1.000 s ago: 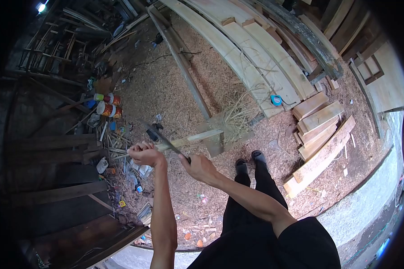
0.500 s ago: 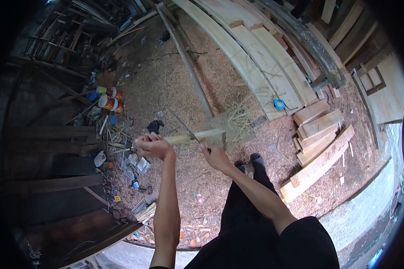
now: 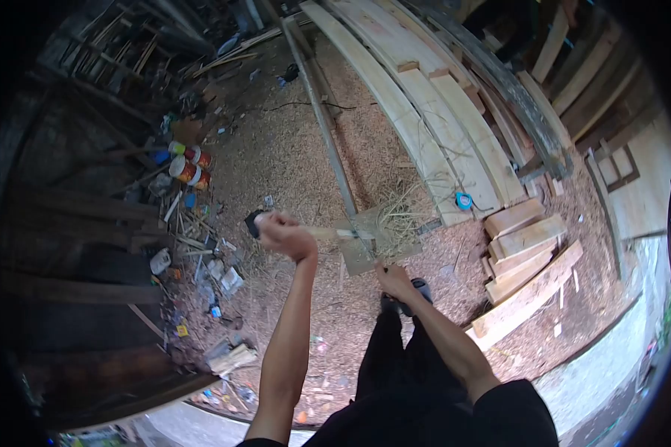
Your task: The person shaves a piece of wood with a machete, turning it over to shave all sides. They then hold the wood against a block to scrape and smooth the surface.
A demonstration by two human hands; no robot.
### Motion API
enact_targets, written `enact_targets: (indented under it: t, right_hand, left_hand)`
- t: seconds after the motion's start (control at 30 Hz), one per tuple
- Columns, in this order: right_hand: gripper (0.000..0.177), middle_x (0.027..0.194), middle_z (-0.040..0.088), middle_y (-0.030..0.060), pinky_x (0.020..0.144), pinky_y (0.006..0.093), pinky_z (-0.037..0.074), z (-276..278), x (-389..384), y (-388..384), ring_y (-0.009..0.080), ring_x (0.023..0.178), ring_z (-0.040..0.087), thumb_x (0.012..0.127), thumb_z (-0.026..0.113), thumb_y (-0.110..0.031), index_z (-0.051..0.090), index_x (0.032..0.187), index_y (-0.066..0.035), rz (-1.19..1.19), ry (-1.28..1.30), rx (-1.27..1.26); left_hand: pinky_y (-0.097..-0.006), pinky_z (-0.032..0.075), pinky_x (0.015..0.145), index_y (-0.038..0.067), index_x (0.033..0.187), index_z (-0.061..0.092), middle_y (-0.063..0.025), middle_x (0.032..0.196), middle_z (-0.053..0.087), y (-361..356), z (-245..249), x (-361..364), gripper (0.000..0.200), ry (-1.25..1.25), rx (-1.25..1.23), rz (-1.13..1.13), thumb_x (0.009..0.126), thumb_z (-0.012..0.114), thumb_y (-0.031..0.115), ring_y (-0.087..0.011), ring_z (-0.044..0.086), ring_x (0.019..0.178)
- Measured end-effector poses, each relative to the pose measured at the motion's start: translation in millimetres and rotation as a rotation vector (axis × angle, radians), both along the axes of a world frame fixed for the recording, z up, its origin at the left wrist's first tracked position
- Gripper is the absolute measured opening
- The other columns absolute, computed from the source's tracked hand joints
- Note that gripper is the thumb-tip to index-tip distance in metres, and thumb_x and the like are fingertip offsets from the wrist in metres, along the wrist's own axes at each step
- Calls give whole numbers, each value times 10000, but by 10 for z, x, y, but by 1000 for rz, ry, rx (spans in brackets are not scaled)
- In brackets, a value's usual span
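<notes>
My left hand (image 3: 285,236), slightly smeared by motion, is closed around the left end of a pale wooden strip (image 3: 324,233). The strip points right, its far end lying over a flat greyish board (image 3: 356,262) on the ground. My right hand (image 3: 395,281) grips the dark handle of a long thin knife (image 3: 371,247), whose blade is blurred near the strip's right end. Curly pale shavings (image 3: 399,220) are heaped on the board's right side. Just behind my left hand lies a dark object (image 3: 253,223).
Long planks (image 3: 402,112) lie at the upper right, with a blue tape measure (image 3: 464,200) on one. Short wooden blocks (image 3: 525,235) are stacked at the right. A long beam (image 3: 324,123) runs back from the board. Cans (image 3: 188,173) and litter lie left on sawdust-covered ground.
My right hand has moved right and down with the knife, from mid-strip toward its far end. My left hand has shifted right and slightly up, still holding the strip. The view has shifted slightly.
</notes>
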State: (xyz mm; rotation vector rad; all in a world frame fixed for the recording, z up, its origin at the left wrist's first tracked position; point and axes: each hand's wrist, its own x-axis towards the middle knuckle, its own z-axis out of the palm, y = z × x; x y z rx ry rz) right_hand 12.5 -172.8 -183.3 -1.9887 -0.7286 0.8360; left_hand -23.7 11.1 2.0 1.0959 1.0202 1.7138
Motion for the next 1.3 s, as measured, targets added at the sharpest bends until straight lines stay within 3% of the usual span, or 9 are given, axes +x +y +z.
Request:
enact_targets:
  t: [0.23,0.33,0.4,0.47,0.57,0.8,1.1,1.17,1.3]
  right_hand:
    - [565,458,453,62,355,295,353,1190,96,479,149,351,442,886,359,-499,487,635,-9,23,498,67]
    - [551,485,481,76,349,309,346,550,27,484,161,343,445,889,362,-491,507,669,-7,-26,138,238]
    - [560,523,511,101,384,328,367,393,184,306,176,392,488,885,357,-498,528,698,1,38,474,-214]
    - [549,457,451,98,320,324,359,74,197,77,187,335,453,889,367,-476,592,885,24,-20,412,-148]
    - [571,458,434,81,320,309,356,112,268,69,167,354,456,887,362,-487,542,738,34,14,519,-313]
    - [582,465,430,57,355,315,337,783,186,363,161,349,425,879,344,-529,436,553,-56,2,576,-21]
    - [590,469,450,74,345,304,362,75,570,237,171,338,421,864,363,-532,481,620,-8,184,219,-283]
    - [573,467,450,65,339,303,355,849,442,327,165,331,414,870,358,-526,483,616,-28,164,273,-261]
    - [572,451,442,45,335,298,343,876,360,347,150,322,398,882,334,-519,479,581,-56,120,496,-70]
  left_hand:
    - [-224,211,412,66,599,341,28,519,326,-163,-14,336,393,90,-36,-138,928,330,280,-56,289,451]
    - [-238,215,419,65,591,343,32,521,327,-130,-128,264,397,122,-23,-103,929,327,273,-59,297,462]
    - [-228,186,390,85,598,312,30,489,279,-109,-59,218,397,58,-7,-111,926,337,307,-61,264,413]
    - [-232,187,392,88,596,305,27,489,277,-115,-135,83,395,39,4,-137,927,334,301,-65,260,416]
    - [-237,186,396,91,594,296,22,490,272,42,-73,61,388,2,7,-219,925,336,290,-70,248,419]
    - [-240,171,403,85,587,298,17,478,256,-9,-106,85,378,-29,24,-559,905,366,279,-68,230,421]
    - [-249,220,416,51,535,375,10,481,345,-117,-163,-3,479,51,18,-568,902,359,358,-73,308,446]
    - [-245,204,408,70,546,345,15,481,322,-151,-67,79,448,44,25,-513,902,364,343,-66,279,433]
    - [-238,223,416,49,534,388,11,486,359,-205,-82,81,474,-14,-3,-490,911,358,334,-64,313,444]
